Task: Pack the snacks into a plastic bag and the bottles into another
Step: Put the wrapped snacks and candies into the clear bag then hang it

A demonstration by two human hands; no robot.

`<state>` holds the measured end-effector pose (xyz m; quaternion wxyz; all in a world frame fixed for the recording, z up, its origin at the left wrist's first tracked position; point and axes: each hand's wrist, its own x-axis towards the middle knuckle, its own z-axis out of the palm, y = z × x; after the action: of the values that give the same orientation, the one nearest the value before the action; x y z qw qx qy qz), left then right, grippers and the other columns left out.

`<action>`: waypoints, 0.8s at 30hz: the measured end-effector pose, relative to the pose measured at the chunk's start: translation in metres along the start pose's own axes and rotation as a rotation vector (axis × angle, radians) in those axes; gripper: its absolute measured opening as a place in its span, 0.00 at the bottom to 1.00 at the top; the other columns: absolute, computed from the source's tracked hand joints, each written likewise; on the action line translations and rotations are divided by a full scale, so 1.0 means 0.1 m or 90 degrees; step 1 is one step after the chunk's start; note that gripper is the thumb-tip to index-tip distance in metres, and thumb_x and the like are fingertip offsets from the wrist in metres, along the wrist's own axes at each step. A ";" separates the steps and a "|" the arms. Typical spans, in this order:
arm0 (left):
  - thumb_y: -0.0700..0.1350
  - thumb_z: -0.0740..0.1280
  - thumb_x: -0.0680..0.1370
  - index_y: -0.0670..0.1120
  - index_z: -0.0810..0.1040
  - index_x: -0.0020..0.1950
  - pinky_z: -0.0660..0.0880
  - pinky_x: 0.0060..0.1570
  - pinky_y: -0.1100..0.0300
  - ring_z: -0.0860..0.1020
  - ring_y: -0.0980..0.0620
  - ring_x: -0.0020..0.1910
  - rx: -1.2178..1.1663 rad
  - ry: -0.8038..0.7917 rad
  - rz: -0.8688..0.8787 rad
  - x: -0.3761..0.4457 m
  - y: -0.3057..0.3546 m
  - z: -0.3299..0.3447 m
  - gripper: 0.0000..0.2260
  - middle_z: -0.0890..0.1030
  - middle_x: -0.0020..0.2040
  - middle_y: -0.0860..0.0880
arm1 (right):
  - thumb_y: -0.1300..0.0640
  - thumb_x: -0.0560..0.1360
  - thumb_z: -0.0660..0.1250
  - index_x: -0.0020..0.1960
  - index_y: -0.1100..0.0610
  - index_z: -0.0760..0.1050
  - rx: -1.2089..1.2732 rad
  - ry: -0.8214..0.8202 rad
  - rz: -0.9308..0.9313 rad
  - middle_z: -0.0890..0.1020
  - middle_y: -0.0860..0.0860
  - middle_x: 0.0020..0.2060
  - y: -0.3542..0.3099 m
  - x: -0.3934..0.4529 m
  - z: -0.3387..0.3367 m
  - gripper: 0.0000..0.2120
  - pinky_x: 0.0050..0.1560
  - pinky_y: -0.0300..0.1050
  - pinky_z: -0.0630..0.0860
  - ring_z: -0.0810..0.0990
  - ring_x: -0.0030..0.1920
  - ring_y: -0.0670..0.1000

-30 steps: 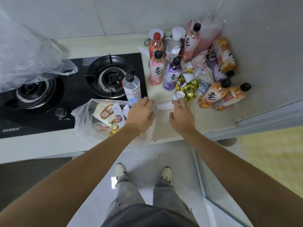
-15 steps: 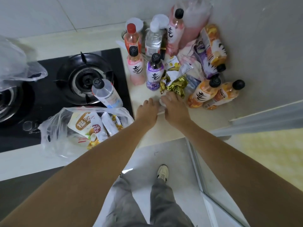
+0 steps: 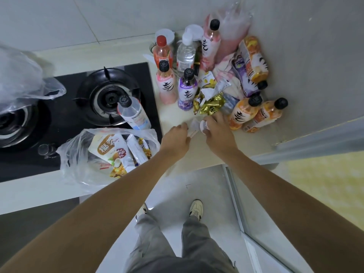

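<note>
Right hand (image 3: 217, 133): low over the tabletop (image 3: 177, 115), fingers curled round a small white packet (image 3: 203, 126), just in front of the gold foil snack packs (image 3: 210, 104). Left hand (image 3: 175, 139): beside it, fingers bent, pinching the other end of the same white wrapper (image 3: 194, 128); the exact grip is blurred.

Snack bag (image 3: 78, 154): clear plastic, open, lying on the tabletop edge and partly over the black gas hob (image 3: 59, 115); holds a brown-and-white coconut-print pouch (image 3: 110, 148) and further packets (image 3: 137, 148).

Clear water bottle (image 3: 134, 113): black cap, on the hob just behind the snack bag, tilted in this view.

Bottle group, back corner: pink drink (image 3: 166, 85) and purple drink (image 3: 187, 89) upright side by side; red-capped bottle (image 3: 162, 50), clear white-capped bottle (image 3: 185, 54) and tall pink bottle (image 3: 210, 44) behind them; two orange drinks (image 3: 256, 115) lying on their sides near the right hand; another orange bottle (image 3: 254, 60) and a purple one (image 3: 244, 79) leaning by the wall.

Second plastic bag (image 3: 23, 75): clear, crumpled, at far left over the hob.
</note>
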<state>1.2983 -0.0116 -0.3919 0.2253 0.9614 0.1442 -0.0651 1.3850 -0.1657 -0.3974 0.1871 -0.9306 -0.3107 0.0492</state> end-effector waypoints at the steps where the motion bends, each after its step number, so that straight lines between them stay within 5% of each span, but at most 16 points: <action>1: 0.45 0.64 0.81 0.42 0.71 0.60 0.67 0.39 0.53 0.78 0.40 0.50 -0.017 0.011 -0.010 -0.05 0.01 -0.08 0.10 0.79 0.52 0.42 | 0.56 0.81 0.65 0.59 0.58 0.74 0.009 0.019 -0.014 0.72 0.57 0.57 -0.04 -0.02 -0.05 0.09 0.56 0.55 0.74 0.72 0.59 0.61; 3: 0.45 0.64 0.81 0.42 0.71 0.61 0.69 0.40 0.52 0.78 0.40 0.50 -0.063 0.037 -0.028 -0.14 0.03 -0.25 0.11 0.80 0.52 0.41 | 0.48 0.82 0.54 0.60 0.61 0.75 0.037 0.054 -0.034 0.72 0.60 0.57 -0.15 -0.06 -0.16 0.18 0.56 0.55 0.70 0.72 0.57 0.61; 8: 0.46 0.65 0.81 0.43 0.71 0.62 0.76 0.45 0.48 0.79 0.40 0.50 -0.169 0.129 -0.082 -0.55 -0.15 -0.73 0.12 0.81 0.52 0.42 | 0.60 0.76 0.72 0.61 0.61 0.73 0.058 0.071 -0.008 0.73 0.59 0.58 -0.58 -0.11 -0.32 0.17 0.58 0.60 0.72 0.73 0.59 0.63; 15: 0.49 0.63 0.79 0.48 0.73 0.61 0.78 0.46 0.47 0.81 0.43 0.47 -0.162 0.127 -0.250 -1.39 -0.94 -0.96 0.12 0.83 0.48 0.48 | 0.59 0.74 0.73 0.61 0.59 0.72 0.161 0.011 -0.116 0.74 0.55 0.57 -1.55 -0.37 -0.06 0.19 0.54 0.48 0.71 0.74 0.57 0.58; 21: 0.47 0.64 0.75 0.46 0.73 0.56 0.82 0.38 0.48 0.83 0.45 0.32 -0.190 0.058 -0.387 -1.76 -1.41 -0.87 0.11 0.82 0.42 0.48 | 0.57 0.75 0.73 0.60 0.58 0.72 0.153 -0.106 -0.129 0.78 0.56 0.57 -1.94 -0.53 0.42 0.17 0.55 0.51 0.73 0.76 0.60 0.60; 24: 0.47 0.66 0.75 0.45 0.75 0.52 0.82 0.39 0.49 0.83 0.44 0.36 -0.215 0.063 -0.417 -1.75 -1.55 -0.82 0.09 0.82 0.42 0.47 | 0.57 0.75 0.73 0.58 0.57 0.72 0.114 -0.134 -0.124 0.78 0.56 0.56 -2.02 -0.50 0.57 0.15 0.56 0.53 0.75 0.76 0.60 0.60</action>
<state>1.0897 0.1156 -0.3498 0.3409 0.8153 0.4638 -0.0628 1.2200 -0.0279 -0.3750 0.2392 -0.8653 -0.4121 0.1557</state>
